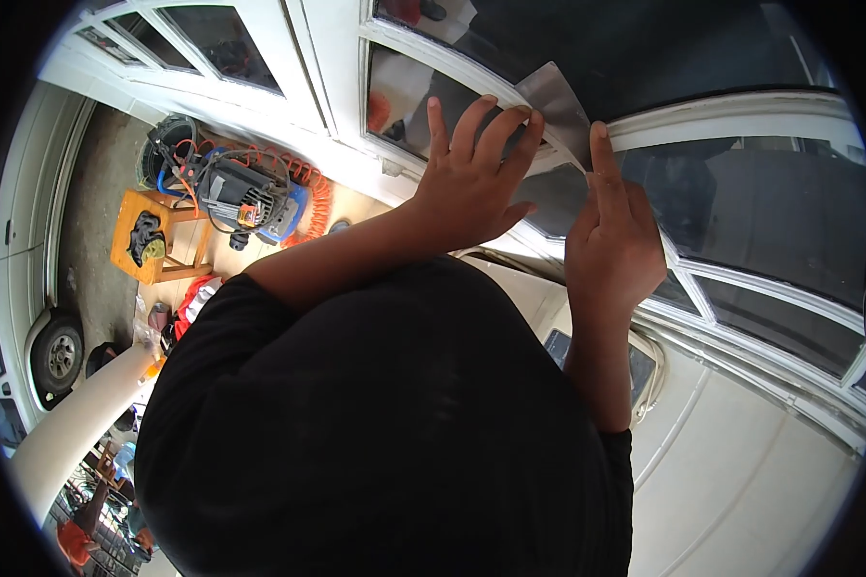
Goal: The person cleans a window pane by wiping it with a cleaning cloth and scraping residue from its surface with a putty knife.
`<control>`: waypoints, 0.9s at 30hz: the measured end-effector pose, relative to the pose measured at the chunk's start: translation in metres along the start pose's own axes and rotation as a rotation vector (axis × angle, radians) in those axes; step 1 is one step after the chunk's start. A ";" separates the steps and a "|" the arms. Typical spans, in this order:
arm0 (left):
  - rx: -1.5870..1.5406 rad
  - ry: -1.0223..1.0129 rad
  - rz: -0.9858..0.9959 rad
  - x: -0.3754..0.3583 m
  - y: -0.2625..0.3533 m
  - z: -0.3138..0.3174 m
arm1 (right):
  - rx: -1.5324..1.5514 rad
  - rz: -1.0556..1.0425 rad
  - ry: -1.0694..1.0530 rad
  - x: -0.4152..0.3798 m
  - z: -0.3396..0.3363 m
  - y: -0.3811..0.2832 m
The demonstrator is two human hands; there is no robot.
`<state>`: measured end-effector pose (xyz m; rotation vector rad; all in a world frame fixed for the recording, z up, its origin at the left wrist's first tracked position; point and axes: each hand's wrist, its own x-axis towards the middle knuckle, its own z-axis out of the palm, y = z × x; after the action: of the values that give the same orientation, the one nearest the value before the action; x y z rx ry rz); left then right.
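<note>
A thin grey sheet [558, 96] lies bent over a curved white bar of a glazed door frame [731, 111]. My left hand [471, 178] presses on the sheet with spread fingers, its fingertips on the sheet's upper edge. My right hand [611, 236] is beside it on the right, with the index finger pointing up along the sheet's right edge and the other fingers curled at its lower part [551, 197]. Both hands touch the sheet. My black shirt [385, 433] hides whatever is below the hands.
Dark glass panes [770, 212] fill the white frame. On the floor at left stand an air compressor [245, 197] with an orange coiled hose [313, 192] and a wooden stool [159, 236]. A white vehicle's wheel [58, 356] is at far left, and a person in orange [72, 539] at bottom left.
</note>
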<state>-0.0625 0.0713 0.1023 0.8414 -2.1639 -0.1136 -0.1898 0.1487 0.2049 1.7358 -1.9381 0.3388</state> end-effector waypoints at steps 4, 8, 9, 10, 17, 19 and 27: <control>0.022 0.015 0.028 0.000 -0.002 -0.001 | 0.038 -0.010 0.061 -0.003 0.005 0.005; 0.007 -0.008 0.012 -0.001 0.000 -0.003 | -0.019 -0.011 -0.005 0.002 0.001 -0.003; 0.001 -0.008 0.008 0.000 -0.001 -0.004 | -0.013 -0.027 0.031 0.000 0.004 0.001; 0.003 -0.005 0.005 0.000 -0.002 -0.004 | -0.007 -0.047 0.064 -0.001 0.006 0.002; -0.081 -0.014 -0.014 0.001 0.000 -0.007 | 0.016 -0.058 0.059 0.003 0.007 0.000; -0.069 -0.015 -0.014 0.002 0.000 -0.009 | -0.011 -0.050 0.068 0.002 0.006 0.000; -0.097 -0.009 -0.022 0.003 0.000 -0.014 | -0.033 -0.077 0.052 0.009 0.006 -0.003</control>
<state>-0.0539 0.0724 0.1137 0.8102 -2.1403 -0.2319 -0.1885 0.1377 0.2038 1.7573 -1.8257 0.3189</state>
